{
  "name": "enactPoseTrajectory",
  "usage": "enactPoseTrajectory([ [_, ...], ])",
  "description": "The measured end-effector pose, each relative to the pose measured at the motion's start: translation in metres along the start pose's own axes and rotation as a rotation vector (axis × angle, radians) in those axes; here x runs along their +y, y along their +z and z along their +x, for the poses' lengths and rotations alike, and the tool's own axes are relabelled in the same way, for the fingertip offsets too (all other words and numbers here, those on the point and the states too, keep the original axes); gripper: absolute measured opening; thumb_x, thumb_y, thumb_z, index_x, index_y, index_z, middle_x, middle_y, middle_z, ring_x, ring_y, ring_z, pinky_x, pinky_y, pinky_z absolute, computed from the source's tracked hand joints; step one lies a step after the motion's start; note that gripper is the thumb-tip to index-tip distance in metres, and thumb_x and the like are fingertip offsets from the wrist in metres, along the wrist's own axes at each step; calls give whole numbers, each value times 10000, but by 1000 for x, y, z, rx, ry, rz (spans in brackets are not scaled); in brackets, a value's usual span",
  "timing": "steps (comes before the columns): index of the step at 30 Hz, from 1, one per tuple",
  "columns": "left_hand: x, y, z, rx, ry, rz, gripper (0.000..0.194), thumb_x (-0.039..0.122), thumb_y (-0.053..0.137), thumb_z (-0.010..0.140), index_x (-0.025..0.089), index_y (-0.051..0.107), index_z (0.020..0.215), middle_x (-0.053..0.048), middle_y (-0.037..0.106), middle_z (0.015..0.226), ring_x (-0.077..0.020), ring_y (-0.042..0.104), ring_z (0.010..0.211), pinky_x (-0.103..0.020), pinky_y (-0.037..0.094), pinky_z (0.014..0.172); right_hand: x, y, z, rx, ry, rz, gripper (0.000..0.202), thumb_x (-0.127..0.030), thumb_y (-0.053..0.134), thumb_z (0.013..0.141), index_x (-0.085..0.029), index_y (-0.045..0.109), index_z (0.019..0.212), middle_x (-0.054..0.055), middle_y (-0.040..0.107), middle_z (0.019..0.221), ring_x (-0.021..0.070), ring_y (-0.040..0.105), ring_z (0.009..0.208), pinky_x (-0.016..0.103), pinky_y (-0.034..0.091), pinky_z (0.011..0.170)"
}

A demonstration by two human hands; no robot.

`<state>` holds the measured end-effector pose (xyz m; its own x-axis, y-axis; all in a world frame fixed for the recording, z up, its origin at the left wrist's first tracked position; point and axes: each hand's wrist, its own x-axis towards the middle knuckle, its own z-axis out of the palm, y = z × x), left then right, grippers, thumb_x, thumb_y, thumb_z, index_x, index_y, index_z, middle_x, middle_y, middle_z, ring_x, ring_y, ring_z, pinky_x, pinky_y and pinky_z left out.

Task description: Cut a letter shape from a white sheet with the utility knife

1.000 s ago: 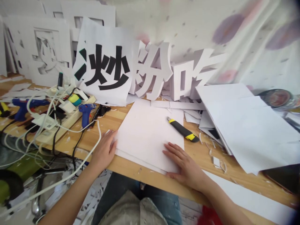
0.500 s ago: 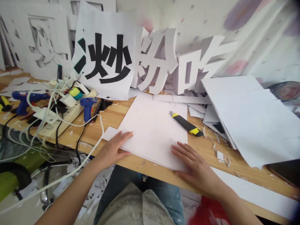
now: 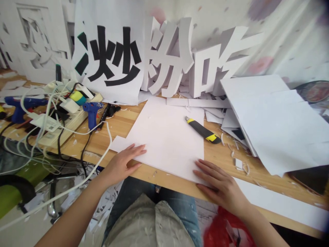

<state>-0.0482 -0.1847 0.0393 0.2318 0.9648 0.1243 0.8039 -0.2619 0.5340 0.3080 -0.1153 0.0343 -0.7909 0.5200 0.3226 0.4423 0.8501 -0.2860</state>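
Observation:
A white foam board or card sheet (image 3: 167, 133) lies flat on the wooden table in front of me. My left hand (image 3: 125, 159) rests with outstretched fingers on its near left edge, the thumb apart along the table side. At the near right corner, my right hand (image 3: 217, 180) lies with fingers extended on the sheet, holding nothing. A black and yellow utility knife (image 3: 203, 129) lies on the sheet's right side, beyond my right hand. Under the left edge pokes a small white piece (image 3: 117, 144).
Blue glue guns (image 3: 92, 113) and tangled white cables (image 3: 48, 113) lie left around a power strip (image 3: 64, 132). White three-dimensional characters (image 3: 172, 58) and a sheet with black characters (image 3: 115, 55) stand behind. White sheets (image 3: 277, 123) are stacked right, among scraps. A red bag (image 3: 226, 230) hangs below.
The view has shifted slightly, so the table contents sit higher in the picture. My right hand has slid a little to the right along the sheet's near corner; my left stays at the left edge.

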Motion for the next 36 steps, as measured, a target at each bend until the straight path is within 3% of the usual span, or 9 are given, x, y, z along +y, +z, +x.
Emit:
enactPoseTrajectory([
  [4,2,-1,-1,-44,-90,-52,626,258,502,841,284,210,1393,29,533,1282,-180,295,1319,-404,294,1084,-1,1,0,26,-6,-2,351,-195,575,807,-212,582,1157,95,549,1258,261,444,1218,438,482,923],
  [11,6,-3,-1,-30,-149,-111,626,260,514,826,266,229,1383,14,555,1258,-180,364,1283,-375,333,1059,-2,-1,1,19,-23,-15,351,-181,587,796,-204,590,1146,97,550,1256,258,441,1221,423,489,917],
  [31,8,-2,-3,-7,-158,-89,576,259,509,825,262,290,1358,19,570,1239,-183,345,1293,-403,309,1076,-2,-4,1,-30,7,-7,342,-208,573,803,-234,596,1144,71,549,1261,261,453,1211,422,488,919],
  [36,6,-1,-3,-5,-140,-84,576,257,504,827,262,288,1361,16,559,1253,-177,345,1293,-394,312,1076,0,-7,-1,-74,24,-25,362,-220,567,804,-233,585,1165,80,444,1360,283,378,1262,448,454,947],
])
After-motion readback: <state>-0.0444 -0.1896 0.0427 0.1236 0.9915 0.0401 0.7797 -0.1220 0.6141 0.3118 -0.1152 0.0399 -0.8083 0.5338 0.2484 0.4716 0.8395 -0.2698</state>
